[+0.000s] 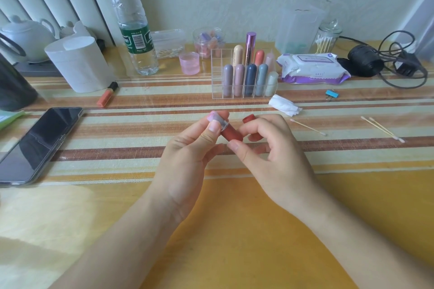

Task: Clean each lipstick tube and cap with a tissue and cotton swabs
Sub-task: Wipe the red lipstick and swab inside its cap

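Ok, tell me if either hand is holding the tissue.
No, the crumpled tissue lies beside the organizer, untouched; the left hand and right hand hold red lipstick pieces.

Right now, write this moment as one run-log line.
left hand: grips red lipstick tube | right hand: grips red cap | crumpled tissue, cotton swabs: on table, unheld
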